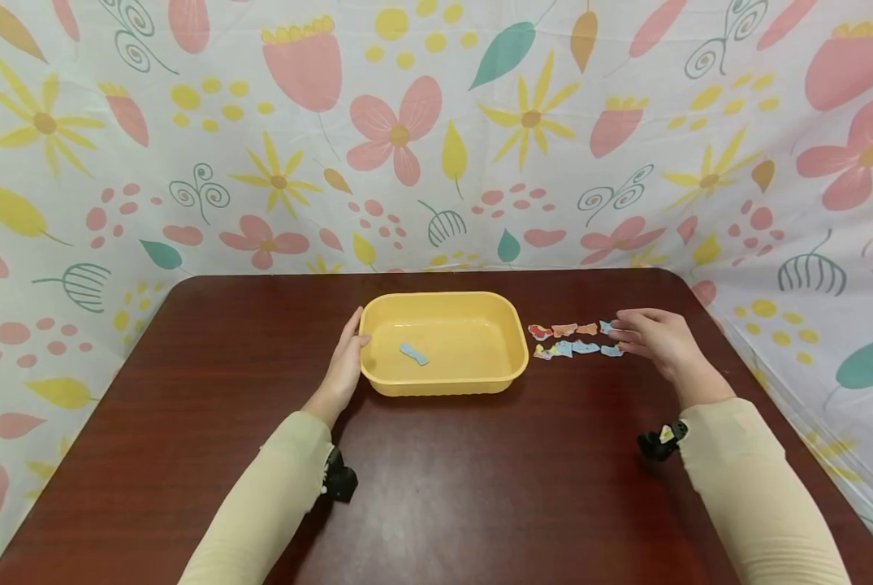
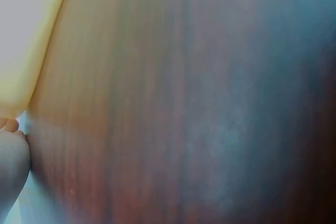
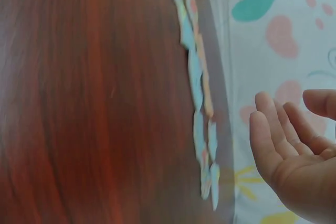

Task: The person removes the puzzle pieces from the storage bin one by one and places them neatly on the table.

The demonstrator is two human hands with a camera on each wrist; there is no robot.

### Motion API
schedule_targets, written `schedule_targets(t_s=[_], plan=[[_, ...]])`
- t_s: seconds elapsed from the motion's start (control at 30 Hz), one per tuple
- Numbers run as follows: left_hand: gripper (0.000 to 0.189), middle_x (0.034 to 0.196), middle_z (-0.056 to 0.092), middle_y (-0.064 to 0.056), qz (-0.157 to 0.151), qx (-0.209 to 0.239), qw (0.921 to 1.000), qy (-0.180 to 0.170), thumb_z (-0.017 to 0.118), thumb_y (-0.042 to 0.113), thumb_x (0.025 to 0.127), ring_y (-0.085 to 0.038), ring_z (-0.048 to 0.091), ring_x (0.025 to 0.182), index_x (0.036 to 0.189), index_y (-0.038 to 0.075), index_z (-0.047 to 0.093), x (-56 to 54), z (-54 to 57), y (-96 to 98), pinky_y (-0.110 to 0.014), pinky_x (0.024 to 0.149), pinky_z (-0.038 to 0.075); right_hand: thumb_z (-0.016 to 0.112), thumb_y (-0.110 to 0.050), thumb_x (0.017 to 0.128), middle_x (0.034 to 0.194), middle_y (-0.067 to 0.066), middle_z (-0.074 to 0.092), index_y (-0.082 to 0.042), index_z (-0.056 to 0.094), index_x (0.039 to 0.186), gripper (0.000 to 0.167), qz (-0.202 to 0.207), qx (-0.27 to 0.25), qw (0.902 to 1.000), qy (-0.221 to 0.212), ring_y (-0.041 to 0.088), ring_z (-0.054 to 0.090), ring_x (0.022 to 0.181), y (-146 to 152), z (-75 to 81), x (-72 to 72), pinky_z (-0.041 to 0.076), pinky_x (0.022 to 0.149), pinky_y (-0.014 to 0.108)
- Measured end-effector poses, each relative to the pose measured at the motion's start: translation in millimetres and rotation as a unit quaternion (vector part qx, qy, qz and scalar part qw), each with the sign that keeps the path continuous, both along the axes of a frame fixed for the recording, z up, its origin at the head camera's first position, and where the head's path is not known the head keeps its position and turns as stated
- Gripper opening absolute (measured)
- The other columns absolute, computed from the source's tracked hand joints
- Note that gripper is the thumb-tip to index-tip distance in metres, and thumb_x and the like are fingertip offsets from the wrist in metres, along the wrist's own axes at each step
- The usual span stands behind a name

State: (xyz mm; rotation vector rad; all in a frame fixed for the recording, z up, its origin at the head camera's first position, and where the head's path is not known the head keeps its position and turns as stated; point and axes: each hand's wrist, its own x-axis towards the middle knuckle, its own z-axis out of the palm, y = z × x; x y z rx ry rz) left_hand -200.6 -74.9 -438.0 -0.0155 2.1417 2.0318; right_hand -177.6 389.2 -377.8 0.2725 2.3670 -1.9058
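Note:
My left hand (image 1: 343, 367) holds the left end of a yellow plastic basin (image 1: 443, 382), thumb over the rim and fingers along the outside wall. Inside the basin lies one light-blue torn piece (image 1: 413, 353). To the basin's right, several torn-looking printed pieces (image 1: 585, 347) in blue, orange and red lie in two rows. Over the right end of these rows hovers my right hand (image 1: 663, 345). In the right wrist view its fingers are loosely bent and hold nothing, apart from the rows of pieces (image 3: 195, 74). Only a sliver of the left hand (image 2: 13, 156) shows in the left wrist view, by the basin.
A dark reddish-brown wooden table (image 1: 480, 487) with rounded far corners carries everything. Behind it and along its sides hangs a white cloth (image 1: 421, 219) printed with flowers and leaves. Each sleeve has a small black device (image 1: 341, 479) at the wrist.

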Motion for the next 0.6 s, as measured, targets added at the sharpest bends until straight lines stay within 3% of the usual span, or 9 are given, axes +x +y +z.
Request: schedule_targets(t_s=[0.17,0.37,0.43,0.6], plan=[[0.06,0.158,0.011,0.005,0.002,0.0,1.0,0.002,0.031,0.019,0.097,-0.026,0.041,0.128,0.153,0.031,0.012,-0.2,1.8,1.1,-0.043,0.105,0.035,0.052,-0.034,0.096,0.086,-0.019,0.067,-0.005,0.048,0.12,0.037,0.021,0.02,0.9996,0.003,0.0,0.067,0.085,-17.1,8.5,-4.8,0.055,0.076,0.024],[0.06,0.158,0.01,0.007,0.002,-0.001,1.0,-0.005,0.033,0.019,0.097,-0.022,0.033,0.135,0.153,0.032,0.013,0.1,1.9,0.4,-0.044,0.109,0.031,0.051,-0.033,0.097,0.086,-0.021,0.066,0.002,0.044,0.128,0.047,0.039,0.03,0.9988,0.006,0.0,0.067,0.087,-37.5,16.6,-8.4,0.055,0.079,0.025],[0.06,0.159,0.008,0.007,-0.003,0.003,0.9999,-0.015,0.032,0.018,0.097,-0.022,0.029,0.138,0.153,0.031,0.013,3.6,9.0,0.2,-0.044,0.11,0.029,0.051,-0.031,0.097,0.087,-0.02,0.066,0.002,0.044,0.129,0.046,0.043,0.025,0.9988,0.005,0.001,0.067,0.087,-43.6,17.9,-10.0,0.055,0.079,0.025],[0.06,0.159,0.008,0.007,0.001,0.011,0.9997,-0.023,0.033,0.017,0.097,-0.019,0.023,0.141,0.152,0.032,0.013,1.9,8.0,-0.6,-0.043,0.112,0.026,0.052,-0.033,0.096,0.094,-0.016,0.066,0.001,0.047,0.129,0.048,0.052,0.035,0.998,0.005,0.002,0.067,0.089,-62.1,21.6,-12.9,0.055,0.082,0.027]])
